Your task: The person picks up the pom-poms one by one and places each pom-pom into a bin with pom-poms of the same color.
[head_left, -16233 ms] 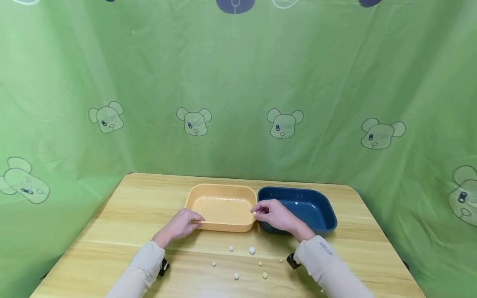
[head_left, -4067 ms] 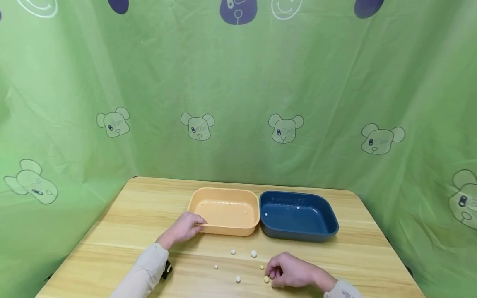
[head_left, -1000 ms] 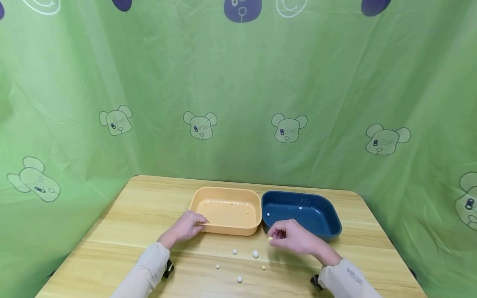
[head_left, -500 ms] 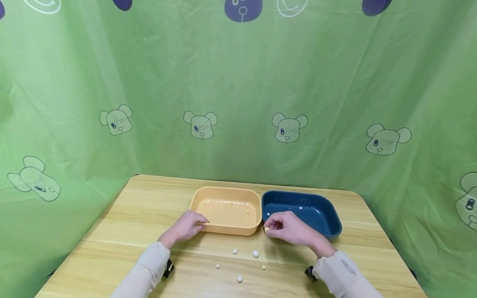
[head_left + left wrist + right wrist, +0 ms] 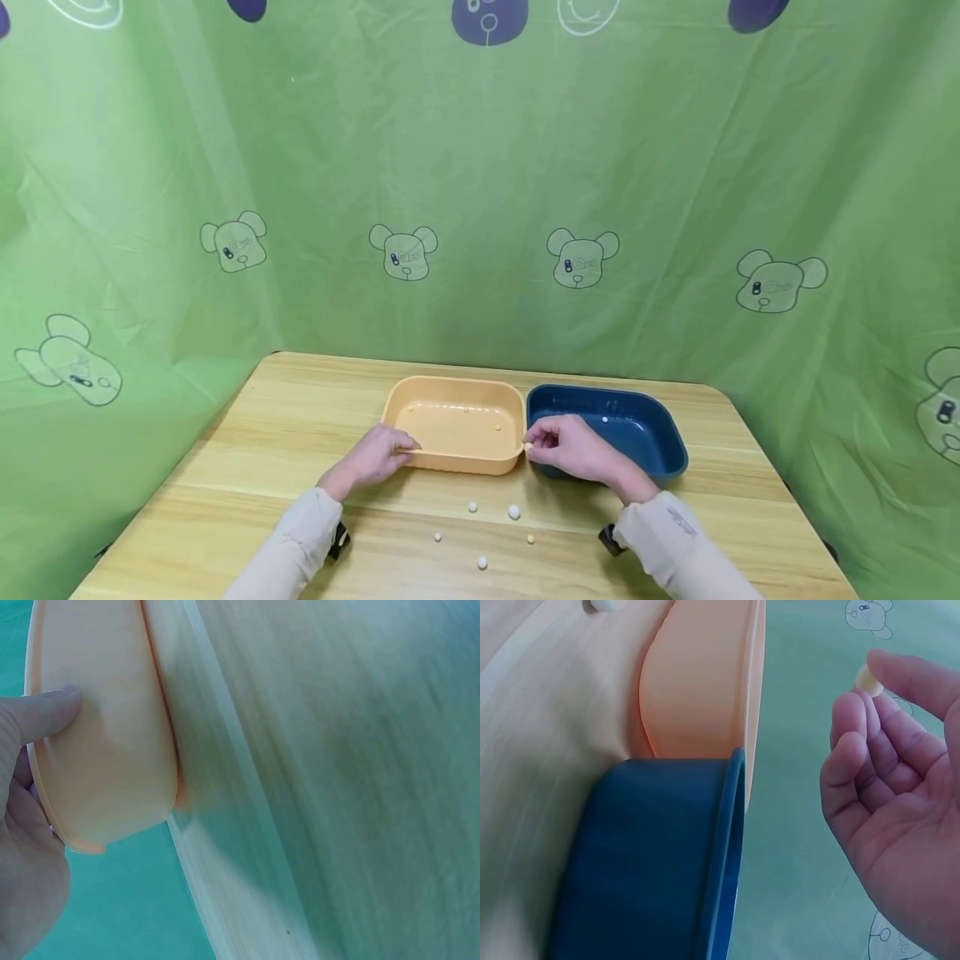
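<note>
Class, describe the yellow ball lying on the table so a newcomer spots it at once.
On the wooden table, find the orange tray beside the blue tray. In front lie four white balls. Just right of them is the yellow ball, set apart by its colour.

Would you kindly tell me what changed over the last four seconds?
The right hand has lifted the larger round yellow ball off the wood-grain table and forward toward the peach rectangular plastic tray. The left hand still holds that tray; four round white balls stay put.
</note>
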Tool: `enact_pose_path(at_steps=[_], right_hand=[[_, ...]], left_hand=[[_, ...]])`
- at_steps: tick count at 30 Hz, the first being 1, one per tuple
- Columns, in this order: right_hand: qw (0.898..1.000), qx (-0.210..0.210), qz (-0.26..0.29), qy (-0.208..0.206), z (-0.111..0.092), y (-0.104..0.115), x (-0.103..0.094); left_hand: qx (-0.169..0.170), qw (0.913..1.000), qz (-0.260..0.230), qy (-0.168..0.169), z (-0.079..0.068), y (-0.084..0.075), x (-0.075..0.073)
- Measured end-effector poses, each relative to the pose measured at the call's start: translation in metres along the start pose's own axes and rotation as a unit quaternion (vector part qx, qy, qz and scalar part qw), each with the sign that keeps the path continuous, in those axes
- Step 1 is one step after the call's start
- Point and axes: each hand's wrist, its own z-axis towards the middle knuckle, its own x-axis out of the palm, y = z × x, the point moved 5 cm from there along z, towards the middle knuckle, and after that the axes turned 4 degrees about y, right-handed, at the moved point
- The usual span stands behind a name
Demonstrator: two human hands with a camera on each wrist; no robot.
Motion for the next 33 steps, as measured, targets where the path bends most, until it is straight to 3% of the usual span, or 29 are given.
enact_pose_path(at_steps=[11,33], right_hand=[[1.000,0.012,0.010,-0.014,0.017,-0.001,0.007],[0.999,0.034,0.005,0.006,0.051,-0.009,0.024]], left_hand=[[0.007,1.0000,0.003,-0.006,0.000,-0.001,-0.001],[0.008,0.9999,0.008,-0.004,0.000,0.001,0.000]])
